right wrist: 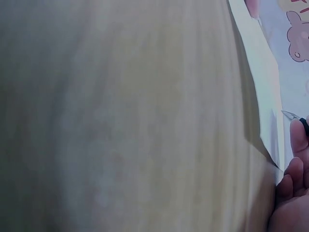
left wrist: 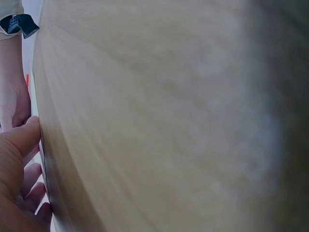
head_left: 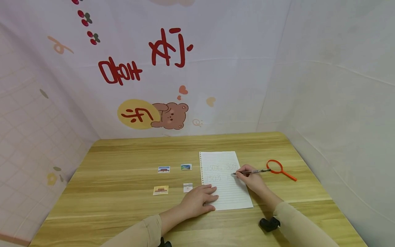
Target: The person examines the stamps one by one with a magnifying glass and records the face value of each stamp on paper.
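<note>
A lined sheet of paper (head_left: 231, 197) with punched holes down its left edge lies on the table. Handwritten figures and characters stand in two rows on its upper half. My right hand (head_left: 252, 180) pinches a pen (head_left: 254, 171), whose tip is at the second row; the right wrist view shows the silvery pen tip (right wrist: 289, 115) beside the fingers. Spread fingers of my left hand (head_left: 197, 201) rest on the sheet's lower left part. In the left wrist view, the left hand (left wrist: 14, 174) lies flat along the paper's edge, with the right hand (left wrist: 12, 104) beyond it.
Several small stamp-like pictures lie left of the sheet: a blue one (head_left: 164, 169), a green-blue one (head_left: 186, 167), a yellow one (head_left: 161, 190) and a grey one (head_left: 188, 187). A red magnifying glass (head_left: 281, 171) lies to the right. Fabric walls (head_left: 228, 85) surround the wooden table (head_left: 123, 171).
</note>
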A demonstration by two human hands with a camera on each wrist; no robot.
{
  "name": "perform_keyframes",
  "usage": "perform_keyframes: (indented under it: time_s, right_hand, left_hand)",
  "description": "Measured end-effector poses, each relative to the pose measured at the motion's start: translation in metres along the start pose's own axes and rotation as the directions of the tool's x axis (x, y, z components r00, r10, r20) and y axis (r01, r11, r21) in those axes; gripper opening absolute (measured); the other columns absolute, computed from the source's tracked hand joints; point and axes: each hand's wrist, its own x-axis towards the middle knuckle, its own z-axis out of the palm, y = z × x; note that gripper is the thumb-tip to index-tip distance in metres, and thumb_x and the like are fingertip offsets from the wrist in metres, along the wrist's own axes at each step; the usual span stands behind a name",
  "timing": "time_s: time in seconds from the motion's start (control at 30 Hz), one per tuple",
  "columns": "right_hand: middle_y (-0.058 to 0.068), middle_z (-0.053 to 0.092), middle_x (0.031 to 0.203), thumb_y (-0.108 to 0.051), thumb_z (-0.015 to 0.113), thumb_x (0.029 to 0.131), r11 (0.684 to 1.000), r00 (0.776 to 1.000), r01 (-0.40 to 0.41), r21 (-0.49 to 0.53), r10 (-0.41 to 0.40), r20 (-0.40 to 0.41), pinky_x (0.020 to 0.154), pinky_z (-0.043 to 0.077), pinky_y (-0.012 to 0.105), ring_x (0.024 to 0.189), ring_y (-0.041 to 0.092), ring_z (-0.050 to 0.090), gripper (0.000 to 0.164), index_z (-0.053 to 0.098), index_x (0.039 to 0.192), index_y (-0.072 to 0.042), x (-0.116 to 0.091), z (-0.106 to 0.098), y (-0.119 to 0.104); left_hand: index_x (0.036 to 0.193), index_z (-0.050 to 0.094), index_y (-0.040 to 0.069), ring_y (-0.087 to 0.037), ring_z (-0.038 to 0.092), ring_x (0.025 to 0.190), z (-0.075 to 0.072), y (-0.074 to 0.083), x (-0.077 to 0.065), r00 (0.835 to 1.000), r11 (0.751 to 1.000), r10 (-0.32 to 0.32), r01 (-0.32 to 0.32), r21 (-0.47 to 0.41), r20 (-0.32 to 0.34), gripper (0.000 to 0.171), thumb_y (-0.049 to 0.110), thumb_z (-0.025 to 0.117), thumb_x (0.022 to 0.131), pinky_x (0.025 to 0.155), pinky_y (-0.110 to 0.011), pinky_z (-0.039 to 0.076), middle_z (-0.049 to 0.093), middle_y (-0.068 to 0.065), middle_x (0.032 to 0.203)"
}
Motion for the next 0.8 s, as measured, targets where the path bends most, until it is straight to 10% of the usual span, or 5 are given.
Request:
perform_keyframes:
  time_s: [0.8]
  right_hand:
    - [-0.002, 0.063, 0.073, -0.006, 0.075, 0.086, 0.998, 0.998, 0.029, -0.053, -0.027, 0.053, 0.052, 0.04, 0.022, 0.059, 0.011, 0.05, 0.009, 0.068, 0.083, -0.01, -0.0033, -0.0025, 0.0017]
  left_hand:
    - [0.128, 0.07, 0.02, -0.021, 0.048, 0.134, 0.0035, -0.0023, -0.0004, 0.999, 0.999, 0.027, -0.026, 0.023, -0.021, 0.042, 0.04, 0.071, 0.09, 0.108, -0.038, 0.039, 0.056, -0.003, 0.141]
